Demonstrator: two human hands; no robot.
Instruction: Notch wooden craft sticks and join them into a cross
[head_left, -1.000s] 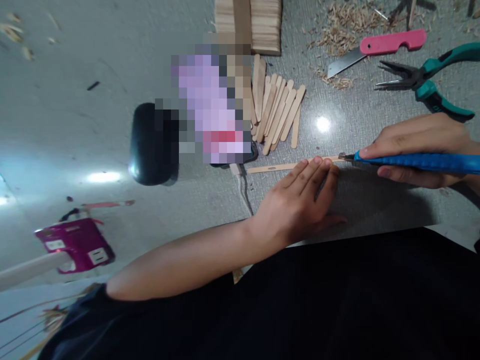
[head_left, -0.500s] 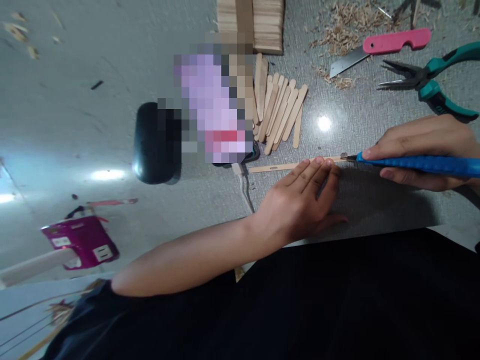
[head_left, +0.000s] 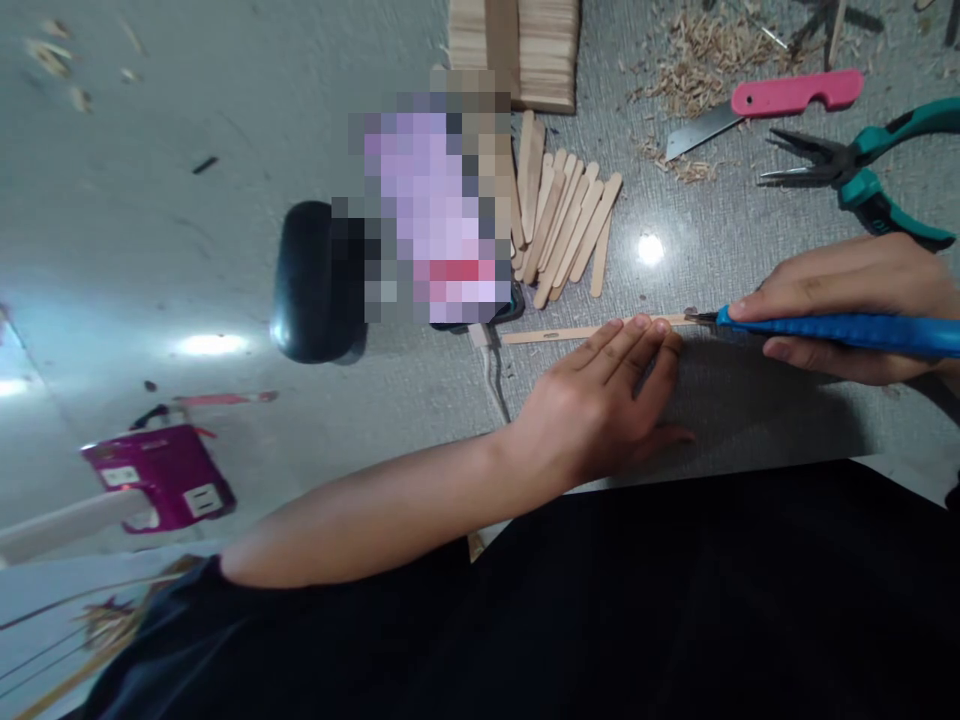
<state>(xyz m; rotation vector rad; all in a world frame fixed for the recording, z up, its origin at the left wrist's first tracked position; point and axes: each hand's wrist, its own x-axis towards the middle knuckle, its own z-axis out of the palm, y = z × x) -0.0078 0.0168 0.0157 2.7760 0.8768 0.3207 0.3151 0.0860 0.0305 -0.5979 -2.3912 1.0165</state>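
Observation:
A thin wooden stick (head_left: pixel 555 334) lies flat on the grey mat (head_left: pixel 720 250). My left hand (head_left: pixel 607 405) lies flat with its fingers stretched out, and the fingertips press on the stick's right part. My right hand (head_left: pixel 847 300) is closed round a blue-handled knife (head_left: pixel 832 329). The knife's dark tip touches the stick's right end, just right of my left fingertips.
Loose wooden sticks (head_left: pixel 562 225) lie fanned beyond the stick, below a stack of sticks (head_left: pixel 517 50). A pink-handled blade (head_left: pixel 765 105), teal pliers (head_left: pixel 862 165) and wood shavings (head_left: pixel 690 50) sit at the upper right. A black object (head_left: pixel 311 285) and a magenta power strip (head_left: pixel 161 475) are on the left.
Both hands hold the same pose on the stick. The view has shifted slightly, so everything sits a little lower and further right.

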